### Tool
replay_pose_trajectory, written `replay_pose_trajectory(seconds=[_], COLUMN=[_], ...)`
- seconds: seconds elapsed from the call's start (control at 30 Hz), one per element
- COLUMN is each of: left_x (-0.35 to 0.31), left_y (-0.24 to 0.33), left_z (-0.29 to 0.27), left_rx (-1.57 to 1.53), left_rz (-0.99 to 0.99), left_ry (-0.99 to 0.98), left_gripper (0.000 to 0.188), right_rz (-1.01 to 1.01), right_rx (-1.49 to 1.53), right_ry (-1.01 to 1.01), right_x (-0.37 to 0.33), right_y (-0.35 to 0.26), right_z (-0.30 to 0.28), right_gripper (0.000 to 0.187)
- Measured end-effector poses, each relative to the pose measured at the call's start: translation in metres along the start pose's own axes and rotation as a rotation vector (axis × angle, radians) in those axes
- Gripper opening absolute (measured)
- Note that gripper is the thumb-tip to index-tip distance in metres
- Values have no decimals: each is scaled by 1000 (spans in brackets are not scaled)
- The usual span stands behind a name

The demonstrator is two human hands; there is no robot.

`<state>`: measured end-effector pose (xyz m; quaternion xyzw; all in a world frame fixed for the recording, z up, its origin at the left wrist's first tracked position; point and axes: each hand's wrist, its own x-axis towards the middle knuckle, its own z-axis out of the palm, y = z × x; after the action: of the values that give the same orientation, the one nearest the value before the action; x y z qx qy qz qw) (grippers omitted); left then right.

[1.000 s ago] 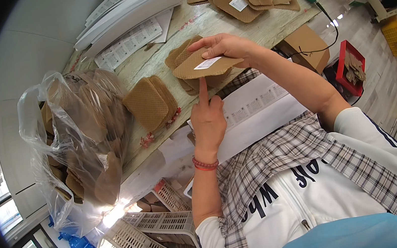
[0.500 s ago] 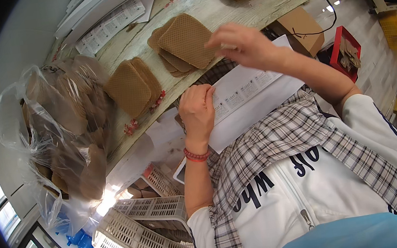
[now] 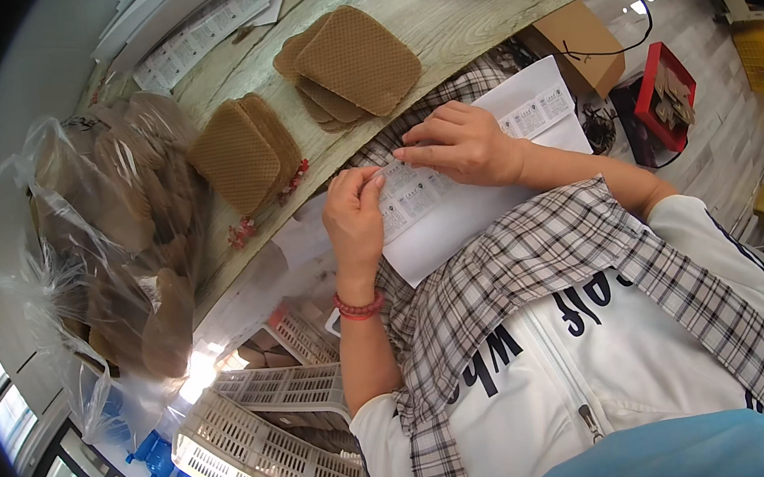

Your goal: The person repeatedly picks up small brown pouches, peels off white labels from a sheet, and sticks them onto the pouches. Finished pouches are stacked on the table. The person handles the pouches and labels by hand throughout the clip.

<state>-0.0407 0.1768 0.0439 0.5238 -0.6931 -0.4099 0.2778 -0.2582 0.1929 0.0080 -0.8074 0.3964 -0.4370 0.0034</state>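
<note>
At the far left, a clear plastic bag (image 3: 102,237) stuffed with brown pads slumps against the wooden tabletop (image 3: 459,16). Just right of it lie two short stacks of brown waffle-textured pads (image 3: 241,156), and a bigger fanned stack (image 3: 354,59) sits farther right along the board. Below them, white slotted crates (image 3: 273,436) are piled near the floor.

Near the middle, the left hand (image 3: 355,218) pinches the left edge of a white label sheet (image 3: 462,189) that rests on the person's lap, just below the tabletop edge; its grip looks narrow, thumb and forefinger closed on the sheet or on one small sticker, though which is hard to tell at this size. The right hand (image 3: 461,143) lies flat on the sheet just beside it, fingers pressing the paper down, holding nothing up.

To peel cleanly, the right hand should probably keep the backing pinned close to the label while the left lifts a corner slowly and low, so the sticker does not curl or tear.

Farther right sit a cardboard box (image 3: 580,43) and a red tray (image 3: 667,95).
</note>
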Motion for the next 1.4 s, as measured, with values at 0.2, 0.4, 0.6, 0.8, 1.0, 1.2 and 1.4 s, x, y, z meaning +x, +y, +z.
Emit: replay_pose_trajectory(seconds=[0.2, 0.4, 0.6, 0.8, 1.0, 1.2, 1.4], left_x=[3, 4, 7, 12, 6, 20, 29], left_y=[1, 1, 3, 4, 41, 45, 45], left_z=[-1, -4, -15, -25, -8, 7, 14], left_rx=[-25, -28, -118, -208, 304, 513, 527], left_rz=[-67, -85, -188, -341, 145, 534, 548], left_ry=[-29, -37, -156, -247, -26, 63, 4], left_gripper=[11, 12, 13, 13, 7, 11, 13], right_rz=[-34, 67, 320, 217, 652, 759, 691], right_rx=[-63, 16, 216, 435, 993, 841, 708], right_ry=[52, 98, 120, 69, 319, 97, -21], right_x=[-1, 3, 0, -5, 16, 68, 71], right_y=[-1, -9, -22, -28, -20, 57, 79], right_z=[1, 4, 11, -7, -40, -36, -11], right_gripper=[29, 21, 18, 13, 2, 8, 7])
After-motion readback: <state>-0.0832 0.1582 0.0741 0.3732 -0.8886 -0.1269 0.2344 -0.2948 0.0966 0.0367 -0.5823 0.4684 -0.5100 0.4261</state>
